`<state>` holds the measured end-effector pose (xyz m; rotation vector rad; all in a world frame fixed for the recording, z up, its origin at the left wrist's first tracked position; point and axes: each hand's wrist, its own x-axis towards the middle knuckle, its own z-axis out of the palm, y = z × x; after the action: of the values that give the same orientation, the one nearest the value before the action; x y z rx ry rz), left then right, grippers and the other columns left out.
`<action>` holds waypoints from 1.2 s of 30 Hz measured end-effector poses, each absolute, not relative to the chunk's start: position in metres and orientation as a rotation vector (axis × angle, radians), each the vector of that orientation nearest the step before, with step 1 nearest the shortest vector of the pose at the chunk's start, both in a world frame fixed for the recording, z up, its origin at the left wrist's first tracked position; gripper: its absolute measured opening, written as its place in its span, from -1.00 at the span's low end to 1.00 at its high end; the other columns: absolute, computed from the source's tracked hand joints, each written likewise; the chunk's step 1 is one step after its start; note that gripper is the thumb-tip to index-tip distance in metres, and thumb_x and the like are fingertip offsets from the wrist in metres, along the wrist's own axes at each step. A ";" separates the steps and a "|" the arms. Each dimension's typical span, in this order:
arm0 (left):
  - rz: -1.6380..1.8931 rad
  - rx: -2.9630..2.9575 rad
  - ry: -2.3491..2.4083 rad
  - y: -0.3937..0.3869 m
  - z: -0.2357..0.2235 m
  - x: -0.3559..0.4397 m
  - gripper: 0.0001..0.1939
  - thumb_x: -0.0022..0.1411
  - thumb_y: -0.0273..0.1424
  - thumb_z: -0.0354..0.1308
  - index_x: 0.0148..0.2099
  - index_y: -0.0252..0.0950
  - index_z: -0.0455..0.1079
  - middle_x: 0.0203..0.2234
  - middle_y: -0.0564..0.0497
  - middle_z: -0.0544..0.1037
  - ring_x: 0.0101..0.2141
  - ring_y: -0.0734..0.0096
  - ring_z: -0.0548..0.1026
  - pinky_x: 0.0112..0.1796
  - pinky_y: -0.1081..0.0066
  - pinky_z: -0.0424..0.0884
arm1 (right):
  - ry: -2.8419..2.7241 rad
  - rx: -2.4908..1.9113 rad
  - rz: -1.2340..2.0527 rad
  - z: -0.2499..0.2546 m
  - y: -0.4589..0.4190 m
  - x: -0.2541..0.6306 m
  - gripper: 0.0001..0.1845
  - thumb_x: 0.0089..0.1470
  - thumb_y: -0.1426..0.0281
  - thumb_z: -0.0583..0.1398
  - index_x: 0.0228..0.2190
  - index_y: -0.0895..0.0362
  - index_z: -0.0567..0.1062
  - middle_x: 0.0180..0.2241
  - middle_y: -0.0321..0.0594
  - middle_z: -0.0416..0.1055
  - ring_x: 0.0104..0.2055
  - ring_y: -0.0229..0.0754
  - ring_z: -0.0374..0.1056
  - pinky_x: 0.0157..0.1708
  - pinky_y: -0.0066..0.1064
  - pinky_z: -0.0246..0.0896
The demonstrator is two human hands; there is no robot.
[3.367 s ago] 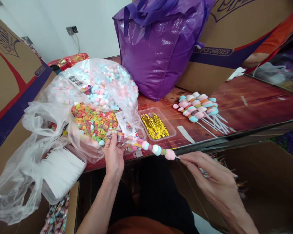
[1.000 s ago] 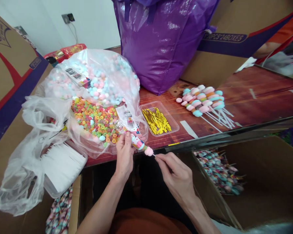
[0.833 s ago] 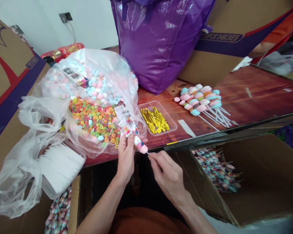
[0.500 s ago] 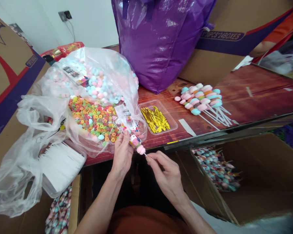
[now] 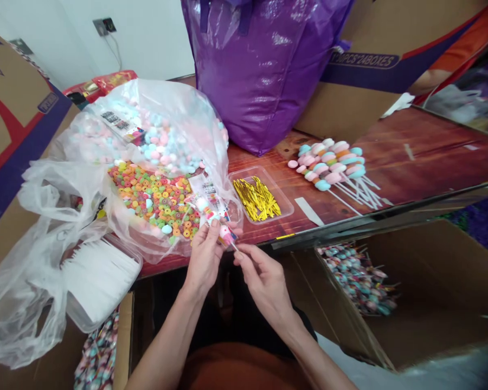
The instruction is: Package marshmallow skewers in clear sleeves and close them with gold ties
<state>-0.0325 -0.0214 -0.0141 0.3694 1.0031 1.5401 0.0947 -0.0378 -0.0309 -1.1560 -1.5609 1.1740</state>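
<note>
My left hand [image 5: 206,254] is closed around a small printed clear wrapper [image 5: 226,235] with a marshmallow candy skewer inside it. The skewer's white stick [image 5: 234,247] comes out at the lower right, pinched between the thumb and fingers of my right hand [image 5: 262,276]. Blue and white marshmallows [image 5: 203,205] show through the wrapper above my left thumb. Just beyond my hands lies a stack of flat printed wrappers [image 5: 206,189]. Gold twist ties [image 5: 257,199] fill a clear tray to the right of it. Several bare candy skewers [image 5: 331,162] are piled farther right on the table.
An open plastic bag holds ring gummies [image 5: 154,200] and marshmallows [image 5: 162,141]. White sticks [image 5: 100,276] lie in a tub at left. A purple bag [image 5: 264,76] stands behind. Wrapped skewers [image 5: 358,279] sit in a carton below right. Another person's arm [image 5: 427,81] shows at far right.
The skewer, first outside the wrapper except for its tip, has slid into it up to the stick. My right hand has moved left, close to my left hand.
</note>
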 end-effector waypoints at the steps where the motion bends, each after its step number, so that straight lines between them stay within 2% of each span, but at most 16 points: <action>1: 1.556 0.371 0.996 -0.021 -0.014 -0.035 -0.64 0.12 -0.15 0.38 -0.22 -0.35 0.48 -0.31 -0.10 0.66 -0.25 0.22 0.65 -0.14 0.29 0.52 | -1.596 -1.172 1.232 -0.030 -0.040 0.099 -0.79 0.26 0.31 0.14 -0.32 0.12 0.55 -0.50 -0.31 0.39 -0.47 -0.26 0.30 -0.42 -0.46 0.21; 5: 1.496 0.434 0.991 -0.025 -0.015 -0.038 -0.66 0.16 -0.17 0.36 -0.18 -0.34 0.50 -0.23 -0.12 0.65 -0.22 0.24 0.65 -0.12 0.30 0.51 | -1.590 -1.244 1.424 -0.028 -0.046 0.112 -0.68 0.22 0.27 0.16 -0.54 0.13 0.44 -0.61 -0.36 0.26 -0.55 -0.30 0.19 -0.53 -0.48 0.10; 11: 1.410 0.444 1.024 -0.037 -0.018 -0.026 -0.69 0.21 -0.22 0.32 -0.10 -0.33 0.49 -0.19 -0.17 0.65 -0.19 0.16 0.65 -0.13 0.27 0.51 | -1.512 -1.202 1.390 -0.030 -0.046 0.100 -0.68 0.21 0.25 0.15 -0.53 0.13 0.43 -0.62 -0.37 0.25 -0.56 -0.30 0.17 -0.55 -0.48 0.08; 15: 1.402 0.440 1.009 -0.041 -0.017 -0.023 -0.71 0.23 -0.22 0.29 -0.13 -0.35 0.51 -0.20 -0.21 0.66 -0.19 0.10 0.65 -0.19 0.25 0.52 | -1.470 -1.147 1.424 -0.028 -0.044 0.093 -0.68 0.22 0.25 0.15 -0.53 0.13 0.41 -0.61 -0.38 0.23 -0.56 -0.31 0.14 -0.55 -0.48 0.06; 19: 1.403 0.550 1.073 -0.045 -0.017 -0.025 -0.73 0.31 -0.25 0.20 -0.12 -0.35 0.57 -0.22 -0.18 0.66 -0.18 0.19 0.61 -0.20 0.34 0.49 | -1.396 -1.108 1.542 -0.030 -0.043 0.090 -0.65 0.23 0.21 0.16 -0.53 0.12 0.37 -0.59 -0.38 0.19 -0.55 -0.32 0.09 -0.58 -0.49 0.00; 21: 1.431 0.583 1.103 -0.046 -0.018 -0.026 -0.71 0.32 -0.25 0.19 -0.09 -0.34 0.59 -0.28 -0.14 0.66 -0.23 0.26 0.59 -0.27 0.41 0.48 | -1.366 -1.096 1.582 -0.030 -0.042 0.086 -0.64 0.24 0.15 0.15 -0.49 0.12 0.37 -0.57 -0.39 0.20 -0.56 -0.33 0.08 -0.59 -0.49 -0.01; 24: 1.435 0.589 1.089 -0.048 -0.017 -0.027 -0.67 0.29 -0.21 0.22 -0.05 -0.33 0.60 -0.51 -0.04 0.58 -0.45 0.38 0.51 -0.43 0.44 0.44 | -1.321 -1.076 1.608 -0.026 -0.039 0.078 -0.60 0.25 0.07 0.13 -0.45 0.11 0.37 -0.58 -0.40 0.23 -0.58 -0.33 0.09 -0.59 -0.49 0.02; 26: 1.415 0.589 1.059 -0.049 -0.013 -0.031 -0.67 0.28 -0.21 0.23 -0.04 -0.31 0.60 -0.62 0.04 0.48 -0.58 0.46 0.41 -0.47 0.42 0.44 | -1.218 -1.045 1.665 -0.021 -0.037 0.070 -0.56 0.24 0.04 0.14 -0.50 0.12 0.35 -0.63 -0.40 0.21 -0.61 -0.35 0.07 -0.61 -0.49 -0.02; 29: 1.436 0.545 0.961 -0.051 -0.004 -0.041 -0.71 0.24 -0.24 0.28 -0.06 -0.28 0.59 -0.57 0.05 0.48 -0.58 0.48 0.37 -0.42 0.39 0.47 | -0.995 -0.994 1.842 -0.012 -0.034 0.061 -0.54 0.22 0.07 0.15 -0.56 0.12 0.34 -0.73 -0.46 0.11 -0.68 -0.38 -0.08 -0.66 -0.49 -0.18; 31: 1.461 0.492 0.878 -0.051 0.001 -0.049 -0.73 0.19 -0.28 0.34 -0.08 -0.26 0.57 -0.50 0.03 0.50 -0.55 0.48 0.37 -0.41 0.36 0.47 | -1.055 -0.963 1.938 -0.004 -0.032 0.062 -0.57 0.24 0.11 0.12 -0.55 0.12 0.37 -0.76 -0.46 0.11 -0.71 -0.38 -0.09 -0.67 -0.50 -0.19; 33: 1.504 0.450 0.821 -0.050 0.005 -0.056 -0.75 0.14 -0.31 0.38 -0.13 -0.25 0.54 -0.50 0.06 0.45 -0.52 0.47 0.36 -0.43 0.38 0.44 | -1.423 -0.946 1.863 0.005 -0.024 0.068 -0.57 0.28 0.18 0.08 -0.54 0.13 0.42 -0.72 -0.38 0.25 -0.68 -0.35 0.07 -0.63 -0.50 -0.07; 36: 1.630 0.385 0.830 -0.048 0.005 -0.060 -0.80 0.12 -0.32 0.40 -0.28 -0.29 0.48 -0.60 0.14 0.27 -0.51 0.52 0.30 -0.41 0.45 0.38 | -2.082 -0.994 1.320 0.017 0.004 0.083 -0.63 0.26 0.35 0.09 -0.56 0.12 0.47 -0.60 -0.32 0.41 -0.55 -0.29 0.25 -0.50 -0.47 0.06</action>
<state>-0.0598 -0.0477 0.0045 0.3848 0.8301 1.6296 0.0834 0.0040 0.0170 -0.9939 -2.0820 1.3197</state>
